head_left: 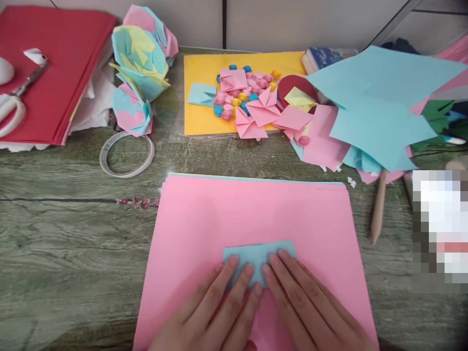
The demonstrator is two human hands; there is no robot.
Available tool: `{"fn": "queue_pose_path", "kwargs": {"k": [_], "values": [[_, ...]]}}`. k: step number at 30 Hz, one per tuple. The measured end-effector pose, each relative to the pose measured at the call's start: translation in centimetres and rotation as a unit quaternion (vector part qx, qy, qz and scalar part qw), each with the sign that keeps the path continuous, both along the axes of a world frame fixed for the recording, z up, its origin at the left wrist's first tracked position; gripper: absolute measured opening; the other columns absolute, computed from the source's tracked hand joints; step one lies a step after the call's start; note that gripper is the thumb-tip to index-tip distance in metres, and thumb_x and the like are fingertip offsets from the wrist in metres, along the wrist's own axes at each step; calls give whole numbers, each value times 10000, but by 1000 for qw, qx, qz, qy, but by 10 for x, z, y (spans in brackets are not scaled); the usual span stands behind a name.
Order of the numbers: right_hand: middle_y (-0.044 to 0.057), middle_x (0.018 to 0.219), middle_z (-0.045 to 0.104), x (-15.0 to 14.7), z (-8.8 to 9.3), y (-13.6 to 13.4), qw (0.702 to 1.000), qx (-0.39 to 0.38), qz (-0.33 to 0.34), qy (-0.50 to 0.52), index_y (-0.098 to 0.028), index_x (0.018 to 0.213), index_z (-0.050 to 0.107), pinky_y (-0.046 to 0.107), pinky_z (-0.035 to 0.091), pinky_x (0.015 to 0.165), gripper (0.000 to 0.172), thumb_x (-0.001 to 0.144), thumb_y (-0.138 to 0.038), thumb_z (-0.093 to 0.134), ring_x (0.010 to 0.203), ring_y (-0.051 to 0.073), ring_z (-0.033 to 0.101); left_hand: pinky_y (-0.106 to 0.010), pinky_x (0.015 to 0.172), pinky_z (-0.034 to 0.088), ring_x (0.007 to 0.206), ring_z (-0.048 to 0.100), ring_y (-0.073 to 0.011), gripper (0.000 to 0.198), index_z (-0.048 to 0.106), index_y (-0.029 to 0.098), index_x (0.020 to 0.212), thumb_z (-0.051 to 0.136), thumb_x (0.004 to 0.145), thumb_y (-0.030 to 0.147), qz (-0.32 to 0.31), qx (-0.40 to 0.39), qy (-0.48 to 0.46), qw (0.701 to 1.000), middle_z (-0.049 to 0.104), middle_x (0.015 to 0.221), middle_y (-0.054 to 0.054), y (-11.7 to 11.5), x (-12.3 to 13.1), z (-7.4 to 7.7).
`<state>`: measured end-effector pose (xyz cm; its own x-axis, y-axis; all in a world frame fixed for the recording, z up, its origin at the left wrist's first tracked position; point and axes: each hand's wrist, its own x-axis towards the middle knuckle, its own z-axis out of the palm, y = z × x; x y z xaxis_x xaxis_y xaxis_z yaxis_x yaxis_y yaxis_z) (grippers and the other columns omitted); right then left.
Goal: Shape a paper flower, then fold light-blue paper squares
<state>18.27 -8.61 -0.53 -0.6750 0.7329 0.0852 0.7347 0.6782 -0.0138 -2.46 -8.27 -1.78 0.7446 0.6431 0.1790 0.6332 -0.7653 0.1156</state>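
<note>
A small folded sheet of light blue paper [252,251] lies flat on a stack of pink paper [190,219]. My left hand [215,312] rests on its left part, the fingers stretched out and pressing down with the tips. From the other side, my right hand [310,307] lays its extended fingers on the right part. The fingertips of both hands nearly meet near the middle of the blue paper. Its lower edge is partly hidden under the fingers.
Red paper [54,87] with white-handled scissors [12,107] sits at the far left, near a tape roll [106,158] and folded paper flowers [141,63]. Behind are a yellow sheet [199,119] bearing small paper pieces, blue paper cutouts [380,107] and a wooden stick [378,209].
</note>
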Motion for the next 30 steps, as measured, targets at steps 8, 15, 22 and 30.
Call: {"fn": "queue_pose_path", "kwargs": {"k": [8, 15, 22, 30], "values": [[104, 1180, 567, -1, -4, 0, 1000, 14, -13, 24, -97, 1120, 553, 360, 408, 966, 331, 862, -144, 351, 1165, 227, 454, -431, 1064, 182, 1139, 459, -232, 437, 531, 217, 1167, 438, 824, 470, 4, 8, 25, 1000, 535, 1220, -31, -1, -1, 3], [118, 1161, 578, 2, -6, 7, 999, 2, 9, 41, -102, 1112, 553, 350, 453, 916, 307, 868, -184, 386, 1128, 228, 492, -447, 1054, 183, 1137, 458, -231, 412, 528, 218, 1165, 427, 836, 444, -4, 14, 35, 999, 539, 1214, -47, 0, -2, 3], [95, 1173, 574, 5, -1, 14, 999, -6, 40, 8, -152, 1149, 536, 339, 505, 823, 336, 871, -188, 353, 1113, 253, 503, -482, 1051, 124, 1176, 416, -219, 375, 529, 247, 1157, 422, 845, 425, 19, 16, 29, 999, 529, 1228, -52, -3, -1, 0], [100, 1138, 596, -3, -7, 12, 999, 21, -7, 43, -139, 1092, 568, 330, 461, 859, 346, 872, -146, 301, 1102, 214, 514, -500, 1040, 123, 1254, 316, -224, 383, 518, 291, 1156, 439, 826, 469, 36, 9, 34, 999, 494, 1266, -36, -5, -1, -3]]}}
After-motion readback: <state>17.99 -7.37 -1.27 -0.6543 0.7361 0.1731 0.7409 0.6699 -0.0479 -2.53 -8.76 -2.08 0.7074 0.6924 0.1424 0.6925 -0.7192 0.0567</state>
